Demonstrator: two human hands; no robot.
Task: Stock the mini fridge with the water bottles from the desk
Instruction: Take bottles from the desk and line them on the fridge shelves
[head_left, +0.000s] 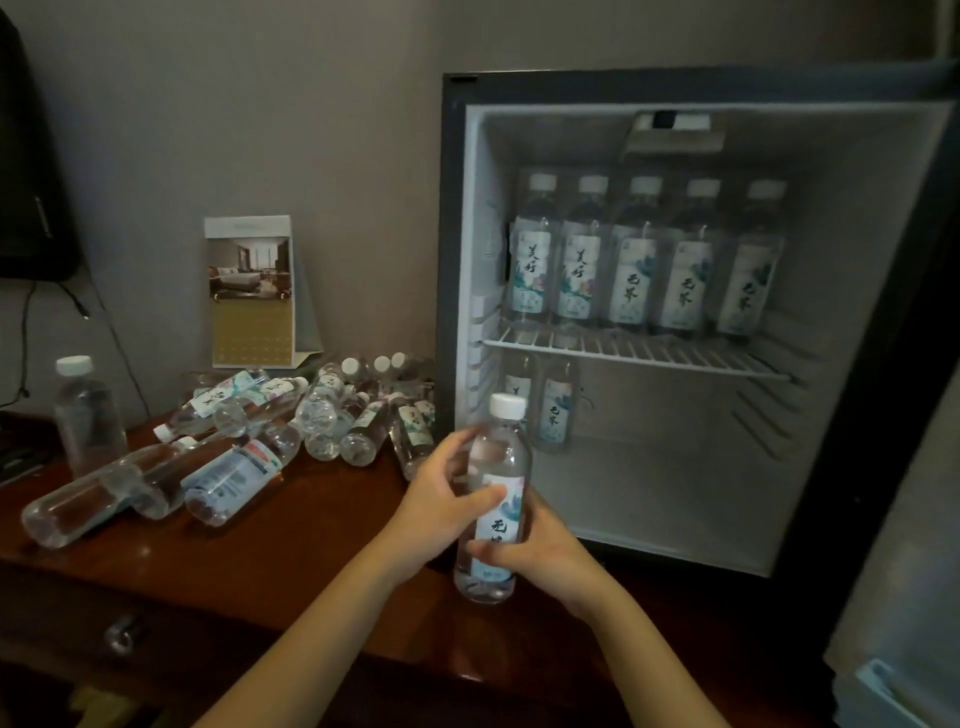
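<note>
Of the person, only two arms show: the left forearm (322, 623) and the right forearm (639, 649) are both bare along their whole visible length, uncovered right down to the wrists. The left hand (436, 499) and the right hand (540, 551) are bare as well, with slim fingers. The dim, soft picture blurs nails and finer marks beyond telling.

One white-capped water bottle (497, 452) is upright before the open mini fridge (675, 84); five bottles (634, 270) line its wire shelf, and other bottles (234, 473) lie heaped on the desk (311, 545).
</note>
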